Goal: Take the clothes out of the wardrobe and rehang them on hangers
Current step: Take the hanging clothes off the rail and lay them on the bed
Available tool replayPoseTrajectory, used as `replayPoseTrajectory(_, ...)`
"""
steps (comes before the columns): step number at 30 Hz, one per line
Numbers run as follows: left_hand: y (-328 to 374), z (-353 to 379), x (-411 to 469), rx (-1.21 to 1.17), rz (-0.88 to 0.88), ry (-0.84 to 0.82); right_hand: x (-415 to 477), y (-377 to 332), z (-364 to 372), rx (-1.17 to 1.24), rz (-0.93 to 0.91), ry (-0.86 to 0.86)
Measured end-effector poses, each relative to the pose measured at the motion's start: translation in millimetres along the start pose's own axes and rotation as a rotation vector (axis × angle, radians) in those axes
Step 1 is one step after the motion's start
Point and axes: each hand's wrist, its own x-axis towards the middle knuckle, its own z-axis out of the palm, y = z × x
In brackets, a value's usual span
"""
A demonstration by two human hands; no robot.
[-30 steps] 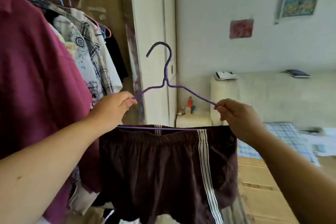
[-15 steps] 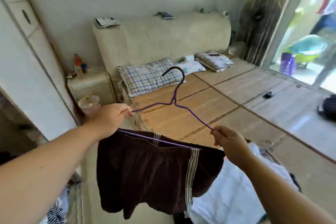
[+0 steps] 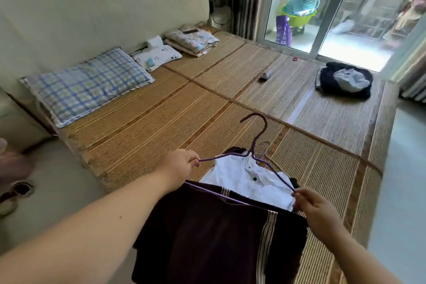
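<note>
shorts (image 3: 202, 233) cut off at bottom edge, covering part of the white shirt (image 3: 235, 180)

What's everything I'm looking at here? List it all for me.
mat: one, tan, spread out before the headboard
purple hanger: one, purple, held over the mat
shorts: one, dark brown with white stripes, draped over the hanger's bar
white shirt: one, white, on the mat under the hanger
checked pillow: one, blue and white, by the headboard
folded bedding: one stack, pale print, further along the headboard
clothes pile: one, black and grey, mat's far corner
left hand: one, pinches the hanger's left end
right hand: one, pinches the hanger's right end
</note>
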Motion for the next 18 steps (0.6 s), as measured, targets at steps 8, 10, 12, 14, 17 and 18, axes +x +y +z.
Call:
replayPoseTrajectory(8, 16.6, 90.2, 135.8, 0.129, -0.125, -0.076, 128.0, 53.3, 2.9, -0.231, 0.163, -0.019)
replayPoseTrajectory(10, 14.7, 109.8, 155.2, 0.170, -0.153, -0.086, 148.5, 65.6, 7.3, -0.294, 0.204, -0.043)
replayPoseTrajectory(12, 14.8, 126.3, 172.2, 0.193, -0.181, -0.088, 166.6, 77.4, 11.3, -0.331, 0.244, -0.069)
replayPoseTrajectory(14, 15.4, 137.1, 186.1, 0.213, -0.201, -0.105, 180.0, 85.4, 14.2, -0.381, 0.257, -0.091)
replayPoseTrajectory(17, 16.0, 145.6, 197.3, 0.168, -0.219, -0.127, 189.1, 89.5, 16.4, -0.384, 0.254, -0.097)
replayPoseTrajectory(18, 16.2, 145.8, 198.1, 0.135, -0.224, -0.120, 189.2, 87.7, 17.5, -0.381, 0.248, -0.104)
